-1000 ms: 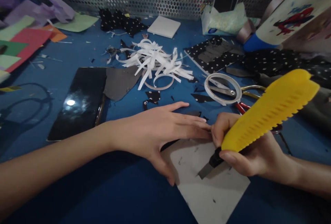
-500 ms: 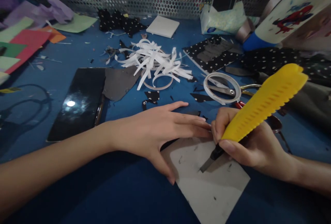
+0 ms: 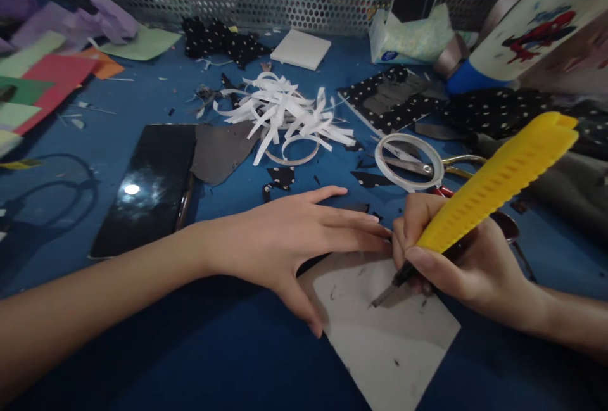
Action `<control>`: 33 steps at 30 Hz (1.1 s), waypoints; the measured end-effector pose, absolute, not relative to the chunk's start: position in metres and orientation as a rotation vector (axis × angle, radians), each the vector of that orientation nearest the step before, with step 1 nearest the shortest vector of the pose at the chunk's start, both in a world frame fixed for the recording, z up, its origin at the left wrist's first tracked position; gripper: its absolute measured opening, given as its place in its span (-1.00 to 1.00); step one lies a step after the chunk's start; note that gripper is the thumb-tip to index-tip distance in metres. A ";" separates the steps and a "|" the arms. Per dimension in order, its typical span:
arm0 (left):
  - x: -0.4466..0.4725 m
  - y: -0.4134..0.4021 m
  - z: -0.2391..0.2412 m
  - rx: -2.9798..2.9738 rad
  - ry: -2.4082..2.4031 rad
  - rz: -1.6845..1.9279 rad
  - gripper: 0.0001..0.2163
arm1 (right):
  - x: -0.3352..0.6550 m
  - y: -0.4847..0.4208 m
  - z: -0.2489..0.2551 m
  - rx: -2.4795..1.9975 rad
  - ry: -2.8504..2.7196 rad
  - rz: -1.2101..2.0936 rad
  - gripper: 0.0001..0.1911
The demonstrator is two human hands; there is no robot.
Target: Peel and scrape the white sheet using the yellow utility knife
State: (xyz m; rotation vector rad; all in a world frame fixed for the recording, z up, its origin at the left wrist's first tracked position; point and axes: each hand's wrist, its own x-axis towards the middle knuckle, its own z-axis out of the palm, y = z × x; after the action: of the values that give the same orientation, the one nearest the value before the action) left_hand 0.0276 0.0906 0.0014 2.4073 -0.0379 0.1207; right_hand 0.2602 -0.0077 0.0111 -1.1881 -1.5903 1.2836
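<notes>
My right hand [image 3: 465,259] grips a yellow utility knife [image 3: 498,183] like a pen. The knife slants down to the left, its blade tip at the surface of a pale square board [image 3: 399,347] with small dark marks on it. My left hand [image 3: 294,240] lies flat with its fingers spread along the board's far left edge, the thumb on the near left side. The left fingertips come up against the curled fingers of my right hand. Part of the board's far corner is hidden under both hands.
White paper strips [image 3: 285,107] are heaped past my left hand, beside a phone [image 3: 147,189]. A tape roll [image 3: 409,161] lies over scissors [image 3: 458,167]. Dotted black fabric [image 3: 389,97], a white square [image 3: 301,50], coloured paper [image 3: 57,85] and a tissue pack [image 3: 411,37] line the back.
The knife has turned slightly in my right hand, its tip shifting a little up and right on the board. My left hand stays in place.
</notes>
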 end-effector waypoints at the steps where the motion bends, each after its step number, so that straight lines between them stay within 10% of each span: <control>1: 0.028 0.091 0.002 2.410 -0.035 0.116 -0.18 | 0.260 -0.008 0.011 -1.193 -1.580 1.297 -0.77; 33: 0.027 0.091 0.000 2.370 -0.003 0.085 -0.19 | 0.266 -0.003 0.007 -0.954 -1.367 1.499 -0.76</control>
State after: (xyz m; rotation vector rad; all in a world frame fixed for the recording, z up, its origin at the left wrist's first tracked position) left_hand 0.0271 0.0909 -0.0002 2.3696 -0.0030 0.0849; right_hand 0.2656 -0.0034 0.0069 -0.9543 -1.3671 1.4987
